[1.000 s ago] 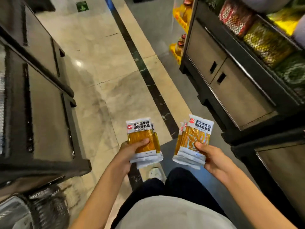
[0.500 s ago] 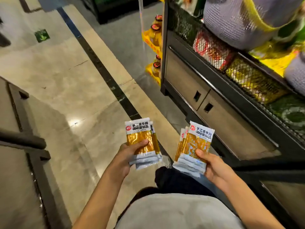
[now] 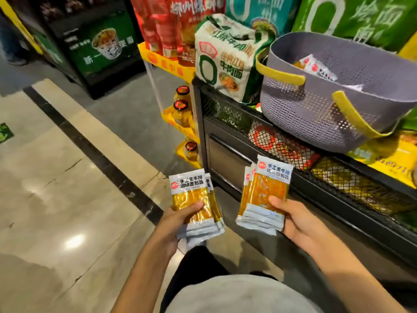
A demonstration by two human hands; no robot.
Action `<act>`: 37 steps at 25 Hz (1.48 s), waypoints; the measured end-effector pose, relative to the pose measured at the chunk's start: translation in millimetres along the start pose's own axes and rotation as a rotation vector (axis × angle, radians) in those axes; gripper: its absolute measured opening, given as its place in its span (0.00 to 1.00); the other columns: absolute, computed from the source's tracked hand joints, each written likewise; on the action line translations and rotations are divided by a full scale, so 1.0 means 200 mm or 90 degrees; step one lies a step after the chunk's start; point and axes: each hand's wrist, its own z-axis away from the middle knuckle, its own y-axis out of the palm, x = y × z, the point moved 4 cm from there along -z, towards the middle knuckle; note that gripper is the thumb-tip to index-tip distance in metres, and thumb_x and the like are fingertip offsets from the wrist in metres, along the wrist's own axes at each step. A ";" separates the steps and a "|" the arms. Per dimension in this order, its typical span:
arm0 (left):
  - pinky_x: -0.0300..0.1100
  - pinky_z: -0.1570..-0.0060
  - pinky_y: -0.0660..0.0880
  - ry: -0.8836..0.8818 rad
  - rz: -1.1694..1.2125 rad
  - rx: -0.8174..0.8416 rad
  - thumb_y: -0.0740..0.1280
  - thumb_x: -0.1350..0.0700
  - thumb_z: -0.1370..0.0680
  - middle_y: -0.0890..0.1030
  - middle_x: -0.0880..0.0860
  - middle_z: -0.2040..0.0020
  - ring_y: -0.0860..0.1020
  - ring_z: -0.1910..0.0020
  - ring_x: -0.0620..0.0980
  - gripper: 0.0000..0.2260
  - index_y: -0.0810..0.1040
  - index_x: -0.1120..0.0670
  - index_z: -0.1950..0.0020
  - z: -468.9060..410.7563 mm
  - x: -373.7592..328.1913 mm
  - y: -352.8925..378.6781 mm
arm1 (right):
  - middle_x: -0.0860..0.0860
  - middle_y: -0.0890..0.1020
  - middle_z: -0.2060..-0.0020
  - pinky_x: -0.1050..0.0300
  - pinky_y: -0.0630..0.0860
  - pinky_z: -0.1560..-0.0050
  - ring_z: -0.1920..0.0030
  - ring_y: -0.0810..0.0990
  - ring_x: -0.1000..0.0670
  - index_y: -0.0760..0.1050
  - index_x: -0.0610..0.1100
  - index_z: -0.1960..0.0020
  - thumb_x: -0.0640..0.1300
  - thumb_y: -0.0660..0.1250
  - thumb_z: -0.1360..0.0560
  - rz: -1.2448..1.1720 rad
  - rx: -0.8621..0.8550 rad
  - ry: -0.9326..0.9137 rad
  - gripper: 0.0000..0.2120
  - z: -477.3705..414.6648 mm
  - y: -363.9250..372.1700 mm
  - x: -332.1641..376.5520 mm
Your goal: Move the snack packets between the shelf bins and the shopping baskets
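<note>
Since the earlier frame the view has swung from the aisle floor to the shelf unit, bringing the grey basket (image 3: 316, 109) fully into sight. Both hands keep their loads in front of the body. The left hand (image 3: 178, 224) grips the left stack (image 3: 191, 195) of snack packets, thumb across the front. The right hand (image 3: 295, 220) grips the right stack (image 3: 264, 190) likewise. Both stacks sit below and well apart from the basket, which rests on the mesh shelf bins (image 3: 282, 143) and holds a like packet (image 3: 318, 68). Probable step: delivery to the basket. The next move calls for lifting each stack over the rim before release.

Glossy snack packets (image 3: 194, 199); perforated plastic basket (image 3: 316, 114)
</note>
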 end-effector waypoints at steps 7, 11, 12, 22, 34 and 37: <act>0.47 0.53 0.81 0.123 -0.220 0.288 0.79 0.58 0.42 0.85 0.55 0.52 0.83 0.55 0.53 0.28 0.78 0.56 0.43 -0.39 -1.05 0.57 | 0.42 0.82 0.45 0.54 0.81 0.51 0.45 0.82 0.44 0.76 0.38 0.39 0.54 0.84 0.56 -0.096 -0.044 -0.260 0.49 0.04 0.29 0.69; 0.41 0.61 0.80 0.217 -0.228 0.447 0.73 0.57 0.37 0.85 0.50 0.60 0.83 0.63 0.46 0.15 0.79 0.55 0.52 -0.38 -1.42 1.02 | 0.52 0.85 0.65 0.69 0.75 0.72 0.65 0.84 0.58 0.85 0.46 0.66 0.41 0.77 0.45 -0.101 -0.135 -0.389 0.07 0.20 0.33 1.10; 0.40 0.61 0.80 0.240 -0.230 0.483 0.75 0.58 0.37 0.85 0.50 0.60 0.83 0.62 0.46 0.15 0.79 0.54 0.51 -0.38 -1.48 1.12 | 0.53 0.84 0.70 0.70 0.73 0.76 0.70 0.82 0.59 0.83 0.48 0.73 0.41 0.72 0.40 -0.086 -0.162 -0.438 0.05 0.23 0.31 1.21; 0.44 0.52 0.77 0.465 -0.859 0.344 0.76 0.42 0.34 0.81 0.55 0.46 0.80 0.51 0.52 0.25 0.76 0.55 0.46 -0.72 -1.41 1.82 | 0.51 0.83 0.69 0.67 0.74 0.65 0.69 0.79 0.57 0.77 0.42 0.59 0.41 0.73 0.30 0.332 -0.424 -0.253 0.05 -0.09 -0.22 1.55; 0.56 0.34 0.64 0.634 -1.018 0.272 0.71 0.30 0.38 0.56 0.63 0.26 0.63 0.29 0.63 0.57 0.42 0.52 0.23 -0.71 -1.30 1.81 | 0.43 0.71 0.32 0.52 0.66 0.36 0.32 0.69 0.42 0.61 0.40 0.27 0.50 0.70 0.27 0.656 -0.597 -0.226 0.34 -0.12 -0.26 1.52; 0.52 0.34 0.66 0.706 -0.907 0.298 0.69 0.33 0.33 0.63 0.59 0.29 0.66 0.31 0.59 0.46 0.55 0.54 0.24 -0.71 -1.33 1.81 | 0.43 0.71 0.32 0.51 0.67 0.36 0.33 0.70 0.43 0.60 0.41 0.26 0.50 0.70 0.27 0.629 -0.634 -0.322 0.34 -0.11 -0.26 1.54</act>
